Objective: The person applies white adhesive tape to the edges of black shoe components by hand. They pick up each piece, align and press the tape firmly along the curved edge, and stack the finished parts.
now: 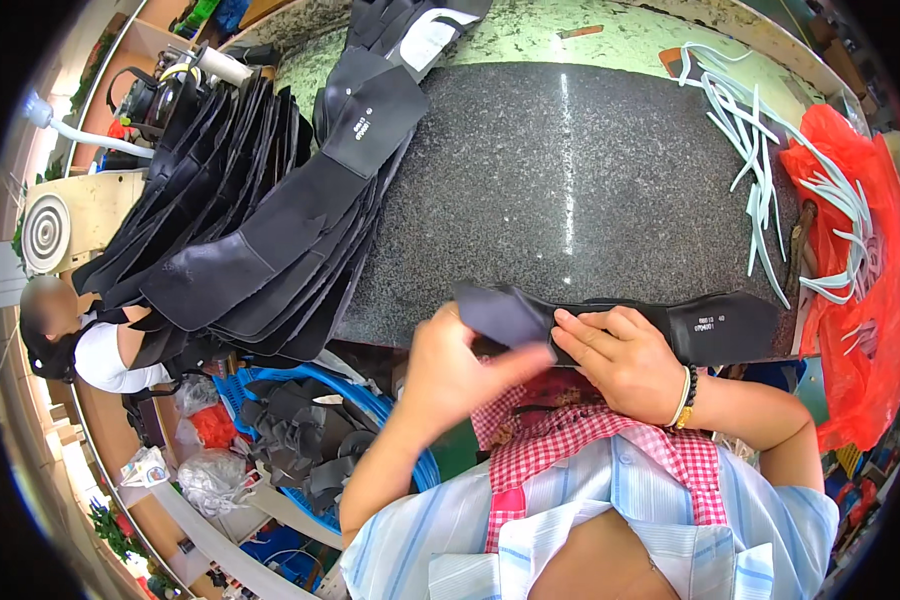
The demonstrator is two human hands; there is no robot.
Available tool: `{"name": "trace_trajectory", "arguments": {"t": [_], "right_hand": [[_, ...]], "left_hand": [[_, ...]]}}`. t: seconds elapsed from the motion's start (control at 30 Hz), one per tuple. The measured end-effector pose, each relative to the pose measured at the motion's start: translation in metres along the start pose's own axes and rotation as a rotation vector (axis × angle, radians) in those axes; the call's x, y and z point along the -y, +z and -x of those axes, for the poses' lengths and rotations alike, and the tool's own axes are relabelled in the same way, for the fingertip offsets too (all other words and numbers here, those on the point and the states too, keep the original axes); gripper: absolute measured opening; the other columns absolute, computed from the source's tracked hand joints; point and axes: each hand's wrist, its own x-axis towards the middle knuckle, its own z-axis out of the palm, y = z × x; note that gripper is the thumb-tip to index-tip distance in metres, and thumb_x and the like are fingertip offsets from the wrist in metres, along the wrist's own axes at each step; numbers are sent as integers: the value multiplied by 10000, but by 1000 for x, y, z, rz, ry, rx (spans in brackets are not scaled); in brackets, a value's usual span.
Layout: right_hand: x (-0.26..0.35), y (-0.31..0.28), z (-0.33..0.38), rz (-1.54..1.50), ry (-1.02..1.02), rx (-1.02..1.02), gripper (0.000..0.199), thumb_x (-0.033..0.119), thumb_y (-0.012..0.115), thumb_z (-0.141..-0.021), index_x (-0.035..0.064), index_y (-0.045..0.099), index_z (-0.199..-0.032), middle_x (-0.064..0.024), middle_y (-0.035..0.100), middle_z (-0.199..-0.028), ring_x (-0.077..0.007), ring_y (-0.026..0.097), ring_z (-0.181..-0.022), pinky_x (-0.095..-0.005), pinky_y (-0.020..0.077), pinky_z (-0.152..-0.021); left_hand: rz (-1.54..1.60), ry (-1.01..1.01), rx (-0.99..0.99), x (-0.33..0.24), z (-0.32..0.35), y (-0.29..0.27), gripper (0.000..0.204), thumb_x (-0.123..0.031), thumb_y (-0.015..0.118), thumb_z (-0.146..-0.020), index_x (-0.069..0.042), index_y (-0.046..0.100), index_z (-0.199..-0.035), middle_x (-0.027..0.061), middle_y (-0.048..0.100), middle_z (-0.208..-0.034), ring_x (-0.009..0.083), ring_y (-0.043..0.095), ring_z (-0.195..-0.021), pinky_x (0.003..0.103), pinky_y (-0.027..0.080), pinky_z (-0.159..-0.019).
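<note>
A long black leather-like piece with white printed marks lies along the near edge of the dark stone slab, close to my body. Its left end is lifted and turned over. My left hand grips that end, fingers behind it and thumb stretched across toward the right, slightly blurred. Beside it, my right hand presses the middle of the piece with bent fingers near the fold. Whether the right thumb is under the piece is hidden.
Stacked black pieces cover the slab's left side. Pale strips lie at the right by a red plastic bag. An orange-handled tool lies at the back. A blue basket holds black scraps. Another person is at the left.
</note>
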Motion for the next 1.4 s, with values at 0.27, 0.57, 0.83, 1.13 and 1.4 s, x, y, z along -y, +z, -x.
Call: {"name": "trace_trajectory", "arguments": {"t": [0.27, 0.57, 0.83, 1.13, 1.4], "right_hand": [[8, 0, -5, 74, -20, 115, 652, 299, 786, -684, -2, 582, -1225, -143, 503, -1403, -285, 536, -1109, -399, 456, -939], [13, -4, -15, 158, -31, 181, 771, 314, 780, -687, 44, 505, -1356, -117, 480, -1438, -267, 510, -1135, -396, 449, -893], [-8, -24, -5, 19, -120, 169, 520, 150, 652, -740, -28, 590, -1224, -133, 591, -1314, -248, 588, -1051, -376, 518, -789], [-18, -40, 44, 139, -51, 104, 351, 170, 604, -762, -12, 652, -1058, -132, 660, -1160, -235, 628, -1037, -330, 537, -866], [-62, -93, 37, -123, 229, -405, 332, 245, 764, -797, 41, 658, -1037, -112, 627, -1009, -268, 625, -951, -367, 500, -856]], "left_hand": [[713, -447, -27, 35, -25, -12, 222, -43, 729, -882, -82, 544, -765, 57, 681, -791, 68, 620, -691, 220, 514, -618], [-404, 180, -295, 25, -23, 4, 218, -9, 770, -741, -6, 553, -767, 101, 539, -893, 271, 576, -812, 368, 477, -701], [-518, 382, -112, 8, 14, 24, 324, -63, 711, -840, -20, 645, -1155, 114, 673, -1115, 325, 632, -1011, 412, 479, -944], [-627, 804, 142, -24, 2, 72, 357, -135, 626, -760, 28, 674, -1074, 145, 654, -1131, 278, 618, -1062, 408, 499, -963], [-734, 795, -100, -53, -11, 27, 241, -55, 665, -749, -14, 697, -985, 113, 699, -964, 251, 679, -834, 367, 562, -725]]}}
